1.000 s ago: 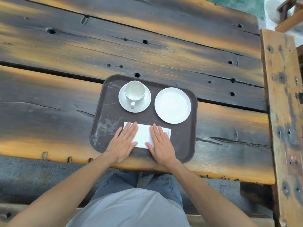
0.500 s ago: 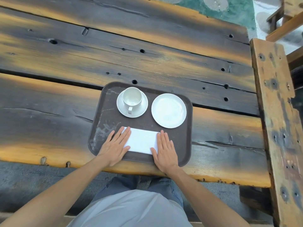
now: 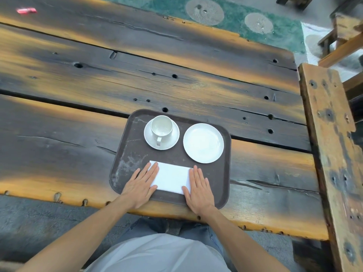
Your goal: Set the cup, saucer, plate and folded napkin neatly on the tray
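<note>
A dark brown tray [image 3: 125,154] lies near the front edge of the wooden table. On its far left a white cup [image 3: 161,127] stands upright on a white saucer [image 3: 172,141], handle toward me. A white plate [image 3: 203,143] rests at the far right. The folded white napkin [image 3: 170,177] lies flat along the near side. My left hand [image 3: 141,185] lies flat, fingers over the napkin's left end. My right hand [image 3: 199,190] lies flat, its fingers on the napkin's right edge. Neither hand grips anything.
The table [image 3: 176,75] is of dark, worn planks with holes and gaps. A wooden bench [image 3: 332,154] runs along the right side, with more wooden furniture [image 3: 341,36] behind it. A green patterned floor [image 3: 235,14] lies beyond the table. A small red object [image 3: 26,10] sits far left.
Both hands have slid apart from the napkin's middle toward its ends, uncovering its centre. The view has tilted up, showing more of the far table and floor.
</note>
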